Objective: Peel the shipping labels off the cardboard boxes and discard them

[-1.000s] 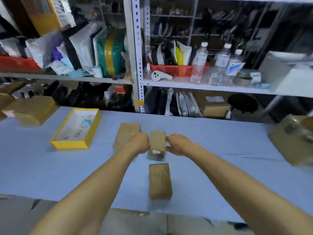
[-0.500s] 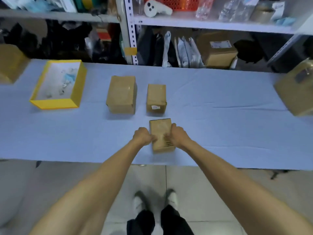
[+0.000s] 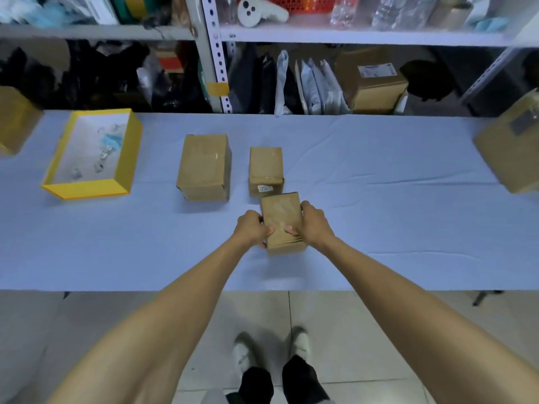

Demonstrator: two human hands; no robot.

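Note:
A small cardboard box (image 3: 281, 218) is held just above the blue table (image 3: 393, 217), tilted up toward me. My left hand (image 3: 250, 228) grips its left side and my right hand (image 3: 313, 224) grips its right side, thumbs on the top face. Behind it stands a second small box (image 3: 266, 167) with a small white label (image 3: 264, 188) on its near face. A larger plain box (image 3: 204, 166) sits to the left of that one. A yellow-rimmed tray (image 3: 122, 158) with scraps of peeled paper inside lies at the far left.
Another cardboard box (image 3: 510, 150) stands at the table's right end and one (image 3: 14, 118) at the left end. Shelving (image 3: 214, 53) with bags, bottles and a labelled box (image 3: 372, 80) runs behind the table. My feet (image 3: 271, 348) are on the tiled floor below the table's near edge.
My hands left the middle box and took hold of the nearest box, then lifted and tilted it up. My view dropped down toward the table and floor.

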